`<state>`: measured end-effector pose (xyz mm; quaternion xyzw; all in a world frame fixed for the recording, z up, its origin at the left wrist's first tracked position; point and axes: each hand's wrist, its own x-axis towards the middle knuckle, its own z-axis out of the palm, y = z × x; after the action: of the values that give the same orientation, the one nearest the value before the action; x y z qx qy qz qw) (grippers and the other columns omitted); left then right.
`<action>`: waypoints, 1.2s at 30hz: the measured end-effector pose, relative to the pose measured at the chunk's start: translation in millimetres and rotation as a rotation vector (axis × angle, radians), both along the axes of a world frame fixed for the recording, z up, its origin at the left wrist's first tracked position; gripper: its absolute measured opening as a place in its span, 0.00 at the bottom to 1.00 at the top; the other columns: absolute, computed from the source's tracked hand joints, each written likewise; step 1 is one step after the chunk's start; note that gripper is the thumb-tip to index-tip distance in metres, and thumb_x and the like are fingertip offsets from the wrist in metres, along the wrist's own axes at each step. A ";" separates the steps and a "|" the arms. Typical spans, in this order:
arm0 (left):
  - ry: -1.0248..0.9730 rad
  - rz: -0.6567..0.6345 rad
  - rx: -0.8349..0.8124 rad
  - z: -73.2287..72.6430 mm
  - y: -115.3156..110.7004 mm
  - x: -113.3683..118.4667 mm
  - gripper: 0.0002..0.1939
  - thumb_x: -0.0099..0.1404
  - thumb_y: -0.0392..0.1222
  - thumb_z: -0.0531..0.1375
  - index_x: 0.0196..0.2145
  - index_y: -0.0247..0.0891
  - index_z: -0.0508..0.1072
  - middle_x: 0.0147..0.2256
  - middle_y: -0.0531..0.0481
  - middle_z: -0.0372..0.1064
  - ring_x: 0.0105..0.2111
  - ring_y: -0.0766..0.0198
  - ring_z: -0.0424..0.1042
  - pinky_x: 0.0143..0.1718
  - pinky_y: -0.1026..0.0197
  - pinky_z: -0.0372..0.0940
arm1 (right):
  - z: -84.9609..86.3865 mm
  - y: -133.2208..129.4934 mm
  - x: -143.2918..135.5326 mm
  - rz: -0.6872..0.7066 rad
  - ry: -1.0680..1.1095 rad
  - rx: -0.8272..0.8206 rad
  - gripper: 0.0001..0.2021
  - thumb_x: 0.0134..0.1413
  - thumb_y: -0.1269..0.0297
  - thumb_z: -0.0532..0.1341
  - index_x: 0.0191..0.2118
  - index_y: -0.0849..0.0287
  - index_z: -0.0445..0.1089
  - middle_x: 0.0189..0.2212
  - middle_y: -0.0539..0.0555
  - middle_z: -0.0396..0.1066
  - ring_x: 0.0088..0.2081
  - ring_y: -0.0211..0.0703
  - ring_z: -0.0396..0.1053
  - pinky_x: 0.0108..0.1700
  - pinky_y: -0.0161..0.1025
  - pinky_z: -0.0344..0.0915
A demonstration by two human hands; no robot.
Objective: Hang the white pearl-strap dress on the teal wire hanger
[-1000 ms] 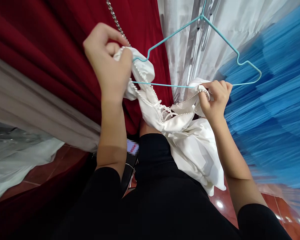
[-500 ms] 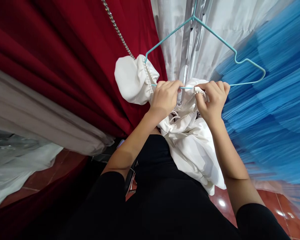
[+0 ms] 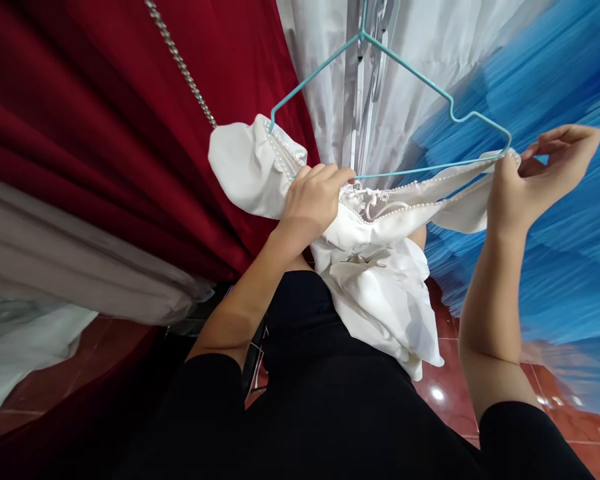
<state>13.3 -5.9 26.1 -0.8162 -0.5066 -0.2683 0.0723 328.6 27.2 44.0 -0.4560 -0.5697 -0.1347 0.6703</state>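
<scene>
A white dress [image 3: 380, 287] with pearl-trimmed neckline hangs bunched below a light-blue wire hanger [image 3: 410, 70]. One puffed sleeve [image 3: 245, 167] is over the hanger's left end. My left hand [image 3: 314, 200] is wrapped around the hanger's bottom bar, close against the dress's bodice; its fingertips are partly hidden. At the hanger's right end, my right hand [image 3: 540, 170] pinches the pearl-edged strap of the other sleeve [image 3: 463, 207], which is stretched out along the bar. Part of that strap is covered by my thumb.
Dark red fabric [image 3: 220, 153] and a beige cloth [image 3: 80, 240] hang on the left. Blue tulle [image 3: 555, 287] fills the right side. White drapes [image 3: 440, 40] and a metal post [image 3: 365, 100] stand behind the hanger. A sparkling chain [image 3: 180, 60] runs down the red fabric.
My right hand has moved right, from the middle of the bottom bar to the hanger's right end, drawing the pearl-edged strap out with it. My left hand stays on the bar.
</scene>
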 end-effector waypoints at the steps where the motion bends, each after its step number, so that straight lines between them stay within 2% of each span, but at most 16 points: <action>1: 0.008 0.001 -0.011 1.2 -0.9 0.0 0.21 0.73 0.28 0.47 0.51 0.43 0.76 0.40 0.46 0.75 0.44 0.51 0.73 0.49 0.50 0.64 | 9.5 -0.7 1.2 0.000 -0.013 -0.041 0.18 0.45 0.80 0.57 0.35 0.49 0.52 0.36 0.52 0.60 0.31 0.39 0.62 0.28 0.40 0.60; 4: 0.027 0.010 -0.038 4.4 -2.8 0.2 0.22 0.72 0.27 0.48 0.52 0.42 0.76 0.41 0.45 0.75 0.45 0.50 0.73 0.50 0.49 0.64 | 34.2 -1.5 -2.5 -0.007 -0.049 -0.072 0.19 0.44 0.82 0.55 0.32 0.46 0.51 0.35 0.53 0.62 0.32 0.41 0.62 0.29 0.42 0.58; 7: 0.040 0.009 -0.052 6.2 -2.5 0.3 0.22 0.72 0.27 0.48 0.51 0.42 0.76 0.41 0.45 0.75 0.45 0.50 0.73 0.49 0.49 0.64 | 49.1 5.7 -13.2 0.007 -0.098 -0.049 0.18 0.42 0.81 0.55 0.30 0.46 0.53 0.33 0.54 0.63 0.32 0.41 0.61 0.30 0.42 0.54; 11: 0.037 0.012 -0.030 4.0 0.6 0.0 0.21 0.72 0.27 0.48 0.49 0.42 0.76 0.40 0.45 0.75 0.43 0.49 0.73 0.48 0.49 0.63 | 55.0 21.4 -36.4 0.127 -0.164 0.003 0.16 0.37 0.80 0.55 0.30 0.50 0.58 0.31 0.51 0.63 0.30 0.39 0.59 0.27 0.39 0.48; 14: 0.029 0.013 0.002 -0.7 3.2 -0.2 0.20 0.73 0.28 0.48 0.48 0.43 0.76 0.40 0.45 0.75 0.43 0.50 0.72 0.47 0.49 0.63 | 52.5 19.5 -57.4 0.266 -0.195 -0.044 0.13 0.44 0.78 0.58 0.34 0.51 0.65 0.35 0.52 0.69 0.31 0.40 0.64 0.27 0.39 0.54; 17: 0.023 0.020 0.020 -4.8 5.3 0.1 0.20 0.73 0.28 0.47 0.49 0.43 0.76 0.40 0.46 0.75 0.43 0.50 0.72 0.47 0.49 0.63 | 42.6 2.6 -81.3 0.343 -0.231 0.005 0.10 0.48 0.73 0.63 0.36 0.52 0.69 0.36 0.54 0.71 0.35 0.44 0.67 0.31 0.41 0.63; 19: 0.012 0.028 0.021 -6.4 6.9 0.1 0.21 0.73 0.28 0.47 0.50 0.42 0.76 0.41 0.45 0.76 0.44 0.49 0.72 0.48 0.48 0.63 | 29.9 -9.3 -98.4 0.355 -0.325 0.058 0.06 0.54 0.68 0.64 0.38 0.54 0.70 0.37 0.55 0.72 0.41 0.47 0.69 0.40 0.44 0.68; 20: 0.004 0.030 0.020 -6.9 7.9 0.0 0.21 0.73 0.28 0.47 0.50 0.42 0.76 0.42 0.45 0.76 0.45 0.49 0.72 0.48 0.48 0.63 | 21.5 -13.3 -106.5 0.362 -0.389 0.035 0.04 0.58 0.66 0.63 0.40 0.54 0.70 0.39 0.56 0.73 0.44 0.48 0.69 0.45 0.47 0.69; 22: -0.019 0.029 0.021 -8.0 9.9 -0.9 0.21 0.74 0.30 0.47 0.52 0.41 0.76 0.43 0.44 0.76 0.46 0.48 0.72 0.49 0.47 0.63 | 1.5 -15.0 -120.5 0.397 -0.492 -0.093 0.05 0.66 0.61 0.60 0.44 0.53 0.70 0.42 0.56 0.74 0.47 0.49 0.70 0.51 0.49 0.67; 24: -0.047 0.006 0.029 -9.7 11.4 -2.6 0.20 0.75 0.32 0.48 0.54 0.41 0.76 0.43 0.44 0.76 0.47 0.48 0.72 0.51 0.46 0.64 | -19.7 -9.3 -130.2 0.407 -0.537 -0.212 0.09 0.72 0.58 0.55 0.45 0.54 0.70 0.41 0.54 0.75 0.43 0.47 0.70 0.50 0.48 0.65; 27: -0.111 -0.086 0.070 -13.2 11.2 -8.0 0.17 0.78 0.38 0.49 0.55 0.42 0.75 0.46 0.44 0.76 0.49 0.50 0.73 0.56 0.45 0.65 | -43.6 2.9 -137.4 0.341 -0.525 -0.231 0.14 0.75 0.54 0.52 0.43 0.55 0.71 0.35 0.52 0.74 0.39 0.45 0.69 0.49 0.47 0.60; 29: -0.172 -0.108 0.167 -14.5 10.0 -15.4 0.16 0.79 0.41 0.50 0.55 0.44 0.74 0.51 0.45 0.76 0.54 0.51 0.73 0.61 0.42 0.64 | -50.4 7.0 -140.2 0.301 -0.476 -0.207 0.16 0.75 0.52 0.53 0.41 0.55 0.72 0.33 0.51 0.72 0.38 0.45 0.67 0.49 0.47 0.58; 30: -0.207 -0.079 0.245 -14.3 9.7 -20.7 0.16 0.79 0.42 0.50 0.56 0.46 0.74 0.54 0.46 0.74 0.59 0.51 0.71 0.64 0.41 0.62 | -51.7 7.6 -141.7 0.293 -0.449 -0.199 0.16 0.75 0.51 0.54 0.40 0.55 0.72 0.32 0.51 0.72 0.37 0.44 0.67 0.49 0.47 0.58; 32: -0.273 0.049 0.412 -12.1 11.0 -34.6 0.15 0.77 0.43 0.53 0.58 0.49 0.71 0.60 0.48 0.70 0.68 0.50 0.62 0.70 0.38 0.56 | -52.2 6.8 -144.7 0.288 -0.414 -0.189 0.17 0.75 0.51 0.54 0.39 0.55 0.71 0.31 0.51 0.71 0.36 0.44 0.66 0.48 0.47 0.57; 34: -0.346 0.168 0.506 -7.2 15.9 -51.1 0.17 0.74 0.39 0.57 0.59 0.51 0.69 0.63 0.50 0.67 0.72 0.51 0.55 0.73 0.39 0.52 | -52.3 5.5 -147.3 0.285 -0.401 -0.174 0.17 0.75 0.51 0.53 0.38 0.55 0.71 0.31 0.50 0.71 0.36 0.44 0.65 0.48 0.46 0.56; 36: -0.440 0.187 0.507 -0.4 23.4 -67.4 0.20 0.70 0.30 0.55 0.56 0.46 0.70 0.60 0.49 0.70 0.68 0.54 0.62 0.70 0.45 0.58 | -52.7 5.2 -148.4 0.281 -0.399 -0.165 0.17 0.75 0.51 0.53 0.39 0.56 0.71 0.31 0.50 0.71 0.36 0.44 0.65 0.48 0.46 0.56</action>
<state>-54.0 17.5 25.7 -0.6449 -0.4998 -0.5475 0.1859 180.2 32.4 -8.7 -0.3900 -0.7574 -0.0805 0.5175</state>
